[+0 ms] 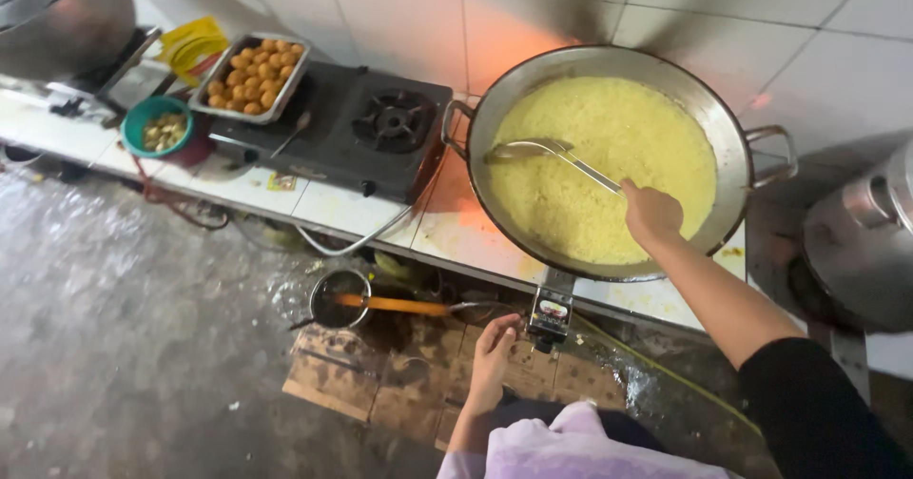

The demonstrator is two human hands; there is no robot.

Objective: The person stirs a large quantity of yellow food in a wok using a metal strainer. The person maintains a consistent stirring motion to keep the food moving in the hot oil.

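A large metal wok (734, 146) filled with yellow rice (609, 184) sits on the tiled counter. My right hand (651, 215) reaches over its near rim and grips the handle of a metal spatula (556, 149), whose blade lies in the rice at the left. Below the counter, my left hand (495, 344) hangs with its fingers apart and holds nothing. It is just left of a small burner control box (552, 312) under the wok.
A black two-burner stove (376, 122) carries a metal tray of fried balls (252, 75). Beside it stands a teal bowl (157, 129). Big metal pots stand at far right (856, 241) and top left (57, 13). A small pot (338, 298) and flattened cardboard (371, 379) lie on the wet floor.
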